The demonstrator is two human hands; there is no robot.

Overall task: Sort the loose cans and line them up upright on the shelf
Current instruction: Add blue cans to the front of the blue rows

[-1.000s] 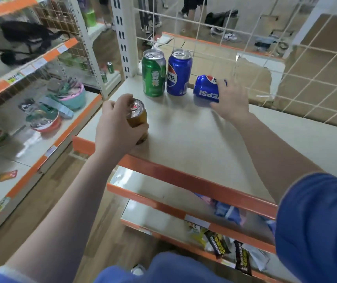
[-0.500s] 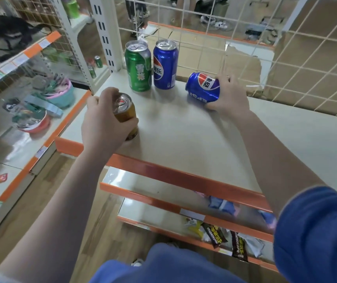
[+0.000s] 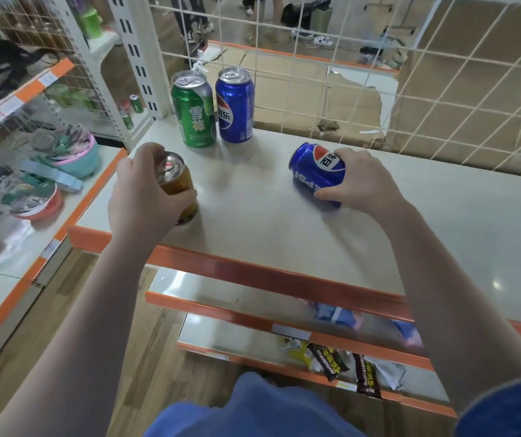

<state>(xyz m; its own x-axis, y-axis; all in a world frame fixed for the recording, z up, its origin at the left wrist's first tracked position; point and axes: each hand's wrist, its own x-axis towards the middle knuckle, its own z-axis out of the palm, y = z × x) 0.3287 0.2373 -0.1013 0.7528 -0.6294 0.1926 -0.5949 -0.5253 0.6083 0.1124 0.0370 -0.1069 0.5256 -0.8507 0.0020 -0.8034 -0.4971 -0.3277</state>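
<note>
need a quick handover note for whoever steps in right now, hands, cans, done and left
Left hand grips the gold metal can, upright near the front left of the beige shelf.
Right hand holds the blue Pepsi can on its side, mid-shelf.
Done: green metal can and upright blue Pepsi can stand side by side at the back by the wire grid.
Left: stand the tipped blue can up, then line it and the gold can up with that pair.

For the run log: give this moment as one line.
left hand grips upright gold can | right hand grips tipped blue can
</note>
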